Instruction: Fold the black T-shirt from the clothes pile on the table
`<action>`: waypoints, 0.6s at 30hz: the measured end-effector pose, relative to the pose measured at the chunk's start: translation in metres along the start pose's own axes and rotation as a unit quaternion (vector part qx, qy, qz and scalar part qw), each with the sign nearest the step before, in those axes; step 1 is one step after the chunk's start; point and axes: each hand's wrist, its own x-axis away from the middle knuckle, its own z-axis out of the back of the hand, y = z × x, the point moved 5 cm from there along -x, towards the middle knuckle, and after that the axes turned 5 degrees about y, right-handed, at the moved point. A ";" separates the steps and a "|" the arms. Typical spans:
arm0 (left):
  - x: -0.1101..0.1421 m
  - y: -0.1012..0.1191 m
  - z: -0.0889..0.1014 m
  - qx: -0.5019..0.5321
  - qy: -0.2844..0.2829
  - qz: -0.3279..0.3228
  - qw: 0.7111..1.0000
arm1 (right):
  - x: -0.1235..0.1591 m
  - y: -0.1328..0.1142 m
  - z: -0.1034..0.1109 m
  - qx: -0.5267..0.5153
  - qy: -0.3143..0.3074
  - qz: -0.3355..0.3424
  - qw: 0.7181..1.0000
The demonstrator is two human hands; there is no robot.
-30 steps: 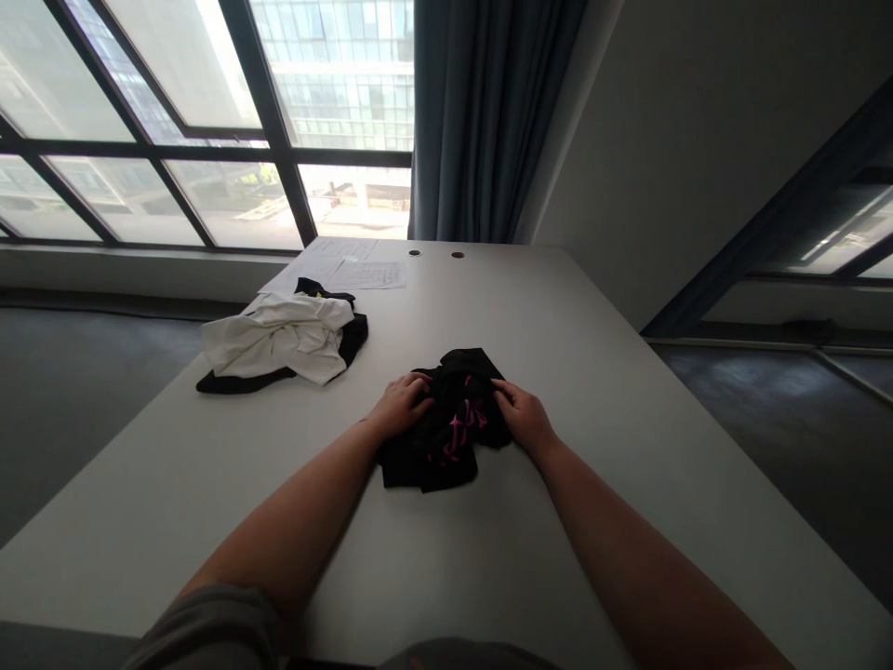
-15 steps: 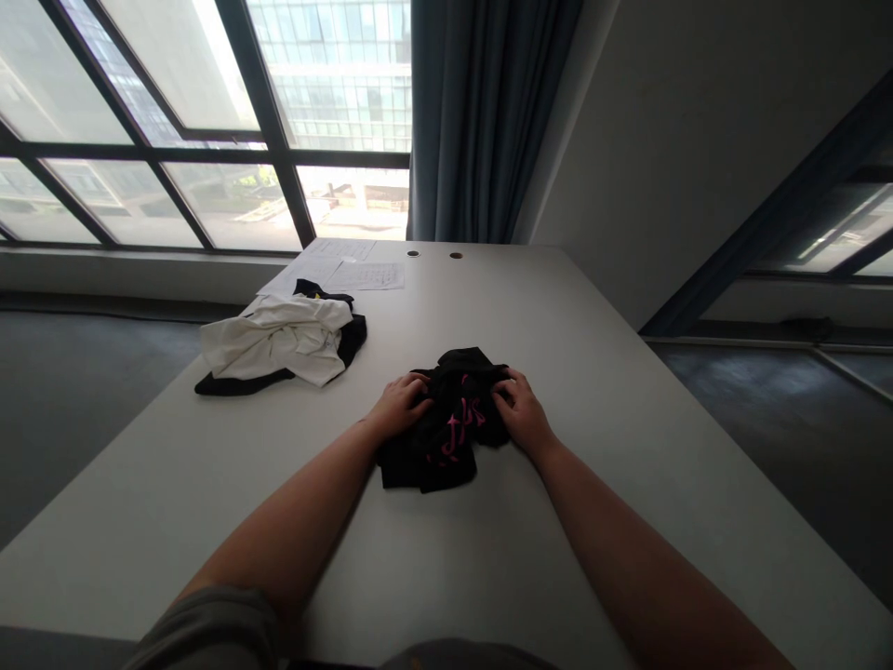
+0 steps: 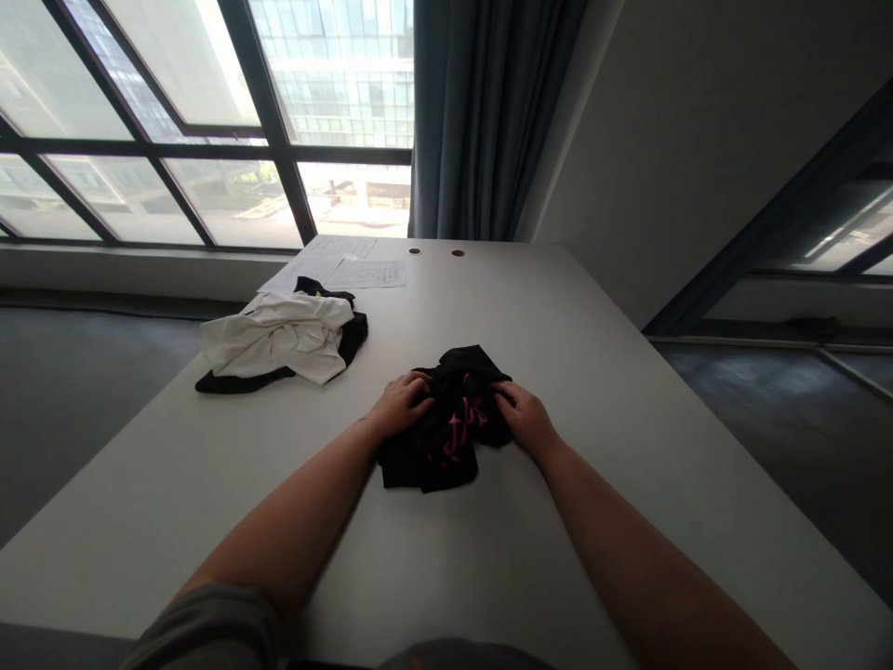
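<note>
A crumpled black garment with pink lettering (image 3: 450, 423) lies on the white table (image 3: 600, 391) in front of me. My left hand (image 3: 399, 405) rests on its left side with fingers curled into the cloth. My right hand (image 3: 525, 416) grips its right edge, fingers closed on the fabric. Both forearms reach forward over the table.
A white garment (image 3: 279, 340) lies bunched on top of another black one (image 3: 353, 335) at the left of the table. Sheets of paper (image 3: 349, 270) lie near the far edge, beside two round cable holes (image 3: 436, 252). Windows and a dark curtain stand behind.
My right hand has shifted slightly on the black garment's right edge, bunching the cloth a little. The left hand and the rest stay as they were.
</note>
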 end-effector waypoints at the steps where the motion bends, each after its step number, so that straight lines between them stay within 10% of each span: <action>1: 0.000 0.000 0.000 -0.001 -0.001 0.000 1.000 | 0.000 0.001 0.000 -0.002 0.004 0.002 1.000; 18: -0.001 0.003 0.004 -0.016 0.026 0.012 0.999 | 0.001 0.014 0.001 0.001 0.106 -0.016 0.994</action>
